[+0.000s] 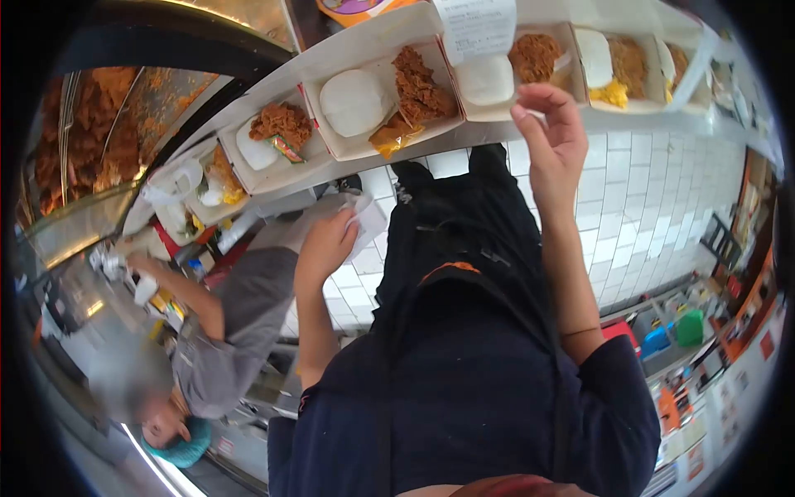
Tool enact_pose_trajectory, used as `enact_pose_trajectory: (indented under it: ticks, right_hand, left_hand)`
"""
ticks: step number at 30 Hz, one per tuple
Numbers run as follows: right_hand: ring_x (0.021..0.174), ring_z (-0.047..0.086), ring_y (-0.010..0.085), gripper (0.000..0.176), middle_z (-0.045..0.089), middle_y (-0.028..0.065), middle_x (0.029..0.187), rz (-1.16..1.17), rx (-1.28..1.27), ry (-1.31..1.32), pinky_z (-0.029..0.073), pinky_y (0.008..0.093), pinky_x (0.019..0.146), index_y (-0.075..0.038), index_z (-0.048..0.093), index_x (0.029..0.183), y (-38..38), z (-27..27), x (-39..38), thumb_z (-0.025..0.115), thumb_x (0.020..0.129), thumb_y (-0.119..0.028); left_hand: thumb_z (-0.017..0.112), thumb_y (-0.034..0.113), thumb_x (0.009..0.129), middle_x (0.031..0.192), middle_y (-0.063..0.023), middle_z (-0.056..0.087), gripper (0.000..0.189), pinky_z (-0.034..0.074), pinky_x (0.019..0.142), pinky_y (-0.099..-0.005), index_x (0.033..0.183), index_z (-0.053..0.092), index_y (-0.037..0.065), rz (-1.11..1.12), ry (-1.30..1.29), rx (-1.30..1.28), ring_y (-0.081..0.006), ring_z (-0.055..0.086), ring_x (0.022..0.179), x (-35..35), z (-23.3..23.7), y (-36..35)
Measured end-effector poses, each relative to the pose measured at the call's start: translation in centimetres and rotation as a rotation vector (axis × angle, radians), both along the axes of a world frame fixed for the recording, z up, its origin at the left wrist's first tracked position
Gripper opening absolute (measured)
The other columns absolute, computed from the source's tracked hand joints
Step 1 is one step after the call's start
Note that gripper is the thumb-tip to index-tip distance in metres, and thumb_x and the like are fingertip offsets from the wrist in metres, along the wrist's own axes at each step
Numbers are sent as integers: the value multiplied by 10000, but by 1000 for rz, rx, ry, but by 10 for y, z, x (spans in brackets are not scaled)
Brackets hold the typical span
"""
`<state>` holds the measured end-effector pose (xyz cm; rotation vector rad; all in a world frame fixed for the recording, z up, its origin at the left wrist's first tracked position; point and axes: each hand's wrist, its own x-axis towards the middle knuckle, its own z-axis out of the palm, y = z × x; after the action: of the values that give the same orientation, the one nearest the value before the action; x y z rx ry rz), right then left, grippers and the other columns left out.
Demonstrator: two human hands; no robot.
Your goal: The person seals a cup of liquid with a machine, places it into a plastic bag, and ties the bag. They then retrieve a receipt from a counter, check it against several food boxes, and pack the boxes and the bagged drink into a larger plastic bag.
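Note:
My right hand (556,141) is raised at the near edge of the row of boxes, its thumb and curled fingers slightly apart with nothing visible between them. Beside it is an open cardboard box (503,110) with a white wrapped mound (485,80) and a piece of fried chicken (535,58). A printed receipt (480,31) lies over that box's back wall. Lower on the left, my left hand (325,246) is closed on white paper (369,225). The neighbouring box (319,120) has another white mound (354,103), fried chicken (420,87) and a yellow sachet (396,137).
More filled boxes run along the metal counter (472,132) to both sides. A glass case of fried chicken (108,124) stands at far left. A co-worker in a grey shirt (240,331) and green hair cover works close on my left. White tiles (629,207) cover the floor.

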<state>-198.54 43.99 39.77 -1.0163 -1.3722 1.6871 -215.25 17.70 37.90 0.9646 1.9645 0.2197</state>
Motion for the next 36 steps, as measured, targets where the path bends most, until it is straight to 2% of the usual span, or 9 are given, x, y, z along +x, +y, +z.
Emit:
enact_pose_trajectory:
  ticks: [3, 7, 11, 14, 22, 25, 27, 34, 36]
  right_hand:
    - [945, 513, 153, 328, 553, 56, 1063, 200, 107, -94, 418, 291, 811, -18, 521, 1055, 43, 3, -8, 650, 760, -83]
    - [921, 533, 149, 329, 576, 38, 1035, 468, 141, -126, 425, 274, 798, -35, 539, 1050, 85, 14, -11, 655, 748, -97]
    - [776, 582, 151, 204, 621, 51, 873, 408, 495, -116, 451, 266, 709, -30, 600, 925, 125, 5, 37, 654, 733, -73]
    - [704, 576, 144, 124, 606, 51, 757, 266, 627, -310, 447, 253, 659, -21, 602, 838, 165, 0, 103, 650, 726, -37]
    - [705, 522, 88, 76, 569, 33, 757, -296, 455, -285, 425, 224, 677, -5, 569, 813, 219, -26, 194, 619, 758, 9]
    - [726, 519, 92, 87, 566, 35, 794, -321, 394, -218, 423, 231, 700, -8, 567, 822, 224, -26, 203, 628, 759, -8]
    - [775, 534, 107, 198, 577, 49, 856, -240, 371, -238, 421, 242, 729, -17, 556, 940, 229, -26, 209, 639, 762, -36]
    - [827, 559, 119, 449, 601, 76, 902, -67, 554, -200, 418, 260, 760, -30, 448, 1166, 278, -2, 163, 642, 762, -51]
    - [814, 557, 107, 442, 610, 51, 829, 51, 181, -18, 409, 263, 781, -27, 451, 1162, 284, 8, 158, 638, 762, -41]
  left_hand:
    - [479, 178, 828, 756, -214, 572, 166, 411, 646, -457, 854, 508, 16, 136, 41, 97, -393, 544, 744, 30, -5, 38]
    - [469, 176, 832, 764, -216, 565, 170, 415, 661, -448, 858, 512, 14, 270, -26, 180, -393, 543, 749, 86, -11, 88]
    - [465, 181, 841, 790, -232, 567, 188, 425, 667, -442, 879, 528, 8, 300, -74, 208, -398, 545, 764, 143, -25, 117]
    - [468, 178, 843, 814, -235, 574, 207, 426, 673, -431, 909, 535, -6, 318, -117, 112, -401, 548, 780, 170, -13, 143]
    - [479, 154, 826, 788, -211, 570, 166, 423, 677, -453, 882, 532, 7, -87, -18, 57, -380, 552, 769, 176, -39, 184]
    - [479, 163, 812, 858, -207, 588, 198, 436, 700, -445, 927, 549, 18, -128, 7, -35, -373, 560, 805, 161, -54, 201]
    - [482, 182, 799, 930, -214, 591, 253, 446, 745, -436, 975, 574, 26, -142, 25, -134, -375, 562, 846, 158, -58, 219]
    - [475, 202, 798, 921, -228, 584, 282, 441, 789, -428, 995, 571, 25, -241, -19, -166, -355, 560, 883, 175, -82, 245]
    - [477, 207, 803, 890, -213, 588, 251, 443, 769, -431, 968, 559, 37, -205, -30, -86, -352, 559, 873, 185, -81, 249]
